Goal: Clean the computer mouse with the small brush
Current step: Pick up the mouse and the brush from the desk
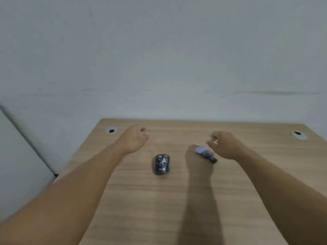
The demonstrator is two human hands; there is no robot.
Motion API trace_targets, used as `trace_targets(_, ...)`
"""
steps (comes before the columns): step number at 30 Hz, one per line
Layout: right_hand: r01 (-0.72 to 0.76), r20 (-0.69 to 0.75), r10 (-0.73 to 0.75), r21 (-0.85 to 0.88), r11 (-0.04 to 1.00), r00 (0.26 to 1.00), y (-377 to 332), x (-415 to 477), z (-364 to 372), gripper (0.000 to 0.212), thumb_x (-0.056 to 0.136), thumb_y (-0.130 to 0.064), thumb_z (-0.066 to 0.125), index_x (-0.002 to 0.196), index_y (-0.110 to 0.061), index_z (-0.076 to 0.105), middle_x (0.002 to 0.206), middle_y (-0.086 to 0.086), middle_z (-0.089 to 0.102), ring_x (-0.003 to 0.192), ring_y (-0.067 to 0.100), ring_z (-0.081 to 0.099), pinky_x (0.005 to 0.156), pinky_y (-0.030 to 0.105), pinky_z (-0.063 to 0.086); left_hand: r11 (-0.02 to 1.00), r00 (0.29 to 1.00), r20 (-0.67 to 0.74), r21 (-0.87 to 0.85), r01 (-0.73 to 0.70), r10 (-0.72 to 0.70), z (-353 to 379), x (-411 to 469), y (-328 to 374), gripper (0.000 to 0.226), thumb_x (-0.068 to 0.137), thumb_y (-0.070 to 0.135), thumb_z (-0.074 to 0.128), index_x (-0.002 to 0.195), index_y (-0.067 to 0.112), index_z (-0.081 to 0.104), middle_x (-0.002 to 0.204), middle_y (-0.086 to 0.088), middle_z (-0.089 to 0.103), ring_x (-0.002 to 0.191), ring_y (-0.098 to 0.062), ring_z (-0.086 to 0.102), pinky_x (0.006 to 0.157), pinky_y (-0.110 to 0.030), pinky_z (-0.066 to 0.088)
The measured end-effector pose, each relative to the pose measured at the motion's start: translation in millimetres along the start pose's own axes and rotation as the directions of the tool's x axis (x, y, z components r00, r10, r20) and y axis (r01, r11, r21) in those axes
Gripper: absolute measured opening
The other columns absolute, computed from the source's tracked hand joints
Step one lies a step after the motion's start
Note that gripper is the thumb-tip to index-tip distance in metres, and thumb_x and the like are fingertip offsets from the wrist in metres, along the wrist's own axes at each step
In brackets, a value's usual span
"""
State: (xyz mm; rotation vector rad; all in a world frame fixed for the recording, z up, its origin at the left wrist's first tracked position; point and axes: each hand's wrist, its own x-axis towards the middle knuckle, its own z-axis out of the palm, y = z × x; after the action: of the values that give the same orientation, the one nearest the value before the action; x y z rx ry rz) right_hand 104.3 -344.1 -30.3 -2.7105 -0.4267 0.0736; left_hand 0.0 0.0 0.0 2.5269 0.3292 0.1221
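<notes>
**Reaching for the brush**

Both hands hover empty, fingers loosely curled apart. The small brush (206,153) lies on the table (177,200) just beneath the right hand (225,145); the speckled mouse (162,164) sits nearer the left hand (135,138). A pinch on the dark handle, bristles free, looks best.
</notes>
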Motion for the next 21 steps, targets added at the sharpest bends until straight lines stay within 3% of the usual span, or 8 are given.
trace_targets(5, -0.029, -0.102, 0.03, 0.015, 0.999, 0.994, 1.8, -57.0, 30.1, 0.04, 0.104, -0.028, 0.066, 0.137, -0.005, 0.068, 0.131, 0.016, 0.073, 0.12, 0.037, 0.069, 0.099, 0.041, 0.053, 0.996, 0.999, -0.049, -0.088, 0.017, -0.022, 35.5, -67.0, -14.8, 0.051, 0.112, 0.035, 0.063, 0.15, 0.002, 0.064, 0.156, -0.016, 0.065, 0.147, -0.032, 0.06, 0.121, -0.035, 0.043)
trace_targets(8, -0.034, -0.058, 0.035, 0.033, 0.999, 0.998, 10.9, -77.4, 54.5, 0.033, 0.097, -0.037, 0.064, 0.128, -0.027, 0.071, 0.118, 0.01, 0.076, 0.109, 0.03, 0.074, 0.086, 0.04, 0.056, 0.995, 0.999, 0.005, -0.092, 0.048, -0.048, 53.2, -106.1, -22.1, 0.064, 0.11, 0.046, 0.064, 0.158, 0.004, 0.056, 0.164, -0.014, 0.057, 0.153, -0.031, 0.053, 0.125, -0.036, 0.039)
trace_targets(10, -0.081, -0.056, 0.083, 0.037, 0.996, 0.995, 14.2, -82.6, 68.1, 0.042, 0.096, -0.046, 0.058, 0.136, -0.034, 0.063, 0.128, 0.013, 0.07, 0.114, 0.035, 0.073, 0.092, 0.043, 0.057, 0.993, 0.998, 0.022, -0.1, 0.064, -0.063, 62.4, -122.8, -27.9, 0.074, 0.108, 0.054, 0.064, 0.163, 0.006, 0.049, 0.169, -0.011, 0.051, 0.159, -0.027, 0.047, 0.129, -0.036, 0.035)
trace_targets(13, -0.096, -0.031, 0.096, 0.0, 0.995, 0.995, -1.3, -99.8, 74.4, 0.059, 0.105, -0.027, 0.061, 0.16, -0.011, 0.045, 0.154, 0.022, 0.047, 0.13, 0.045, 0.065, 0.106, 0.047, 0.052, 0.996, 0.996, 0.059, -0.057, 0.069, -0.066, 78.3, -135.6, -38.9, 0.093, 0.098, 0.073, 0.061, 0.166, 0.012, 0.045, 0.17, -0.007, 0.049, 0.16, -0.026, 0.046, 0.132, -0.042, 0.036)
trace_targets(15, -0.118, -0.029, 0.118, -0.019, 0.993, 0.993, -5.5, -106.2, 80.2, 0.063, 0.106, -0.023, 0.058, 0.162, -0.004, 0.037, 0.159, 0.023, 0.039, 0.132, 0.048, 0.063, 0.106, 0.049, 0.051, 0.999, 0.997, 0.057, -0.012, 0.05, -0.049, 88.8, -140.1, -44.3, 0.096, 0.096, 0.076, 0.061, 0.165, 0.011, 0.046, 0.17, -0.008, 0.049, 0.16, -0.027, 0.045, 0.132, -0.043, 0.036)
trace_targets(19, -0.082, -0.063, 0.081, -0.016, 0.996, 0.995, 0.0, -101.1, 92.4, 0.055, 0.105, -0.021, 0.052, 0.154, 0.003, 0.044, 0.157, 0.02, 0.044, 0.143, 0.039, 0.047, 0.11, 0.047, 0.048, 0.999, 0.999, 0.038, 0.03, 0.031, -0.032, 102.9, -136.2, -45.5, 0.106, 0.097, 0.076, 0.062, 0.173, 0.007, 0.034, 0.179, -0.009, 0.036, 0.168, -0.026, 0.033, 0.137, -0.04, 0.027)
trace_targets(21, -0.082, -0.092, 0.082, 0.01, 0.997, 0.992, 3.5, -96.8, 94.5, 0.052, 0.106, -0.021, 0.054, 0.152, 0.002, 0.046, 0.153, 0.02, 0.047, 0.139, 0.039, 0.05, 0.11, 0.046, 0.047, 0.999, 1.0, 0.01, 0.036, 0.024, -0.024, 111.0, -127.4, -47.9, 0.113, 0.089, 0.085, 0.058, 0.172, 0.01, 0.037, 0.178, -0.007, 0.039, 0.167, -0.025, 0.034, 0.137, -0.044, 0.027)
